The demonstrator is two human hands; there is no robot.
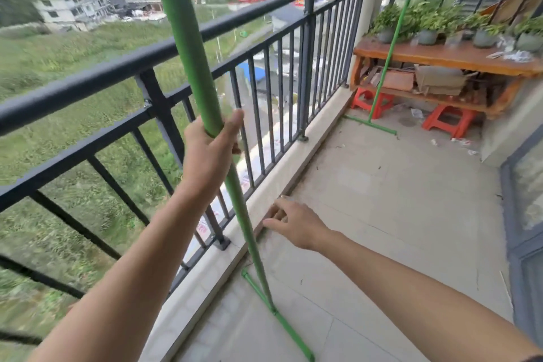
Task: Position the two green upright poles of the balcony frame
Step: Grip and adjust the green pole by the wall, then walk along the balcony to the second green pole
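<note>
Gripping the near pole [188,38] with my left hand [208,153], fingers wrapped around it just inside the railing [264,6], its foot bar [276,314] on the floor [396,214]; my right hand [296,223] hovers spread and empty; the far pole [390,41] stands by the bench [440,56].

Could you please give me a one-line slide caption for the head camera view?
Left hand grips the near green pole by the balcony railing; right hand open; far green pole stands alone.
</note>
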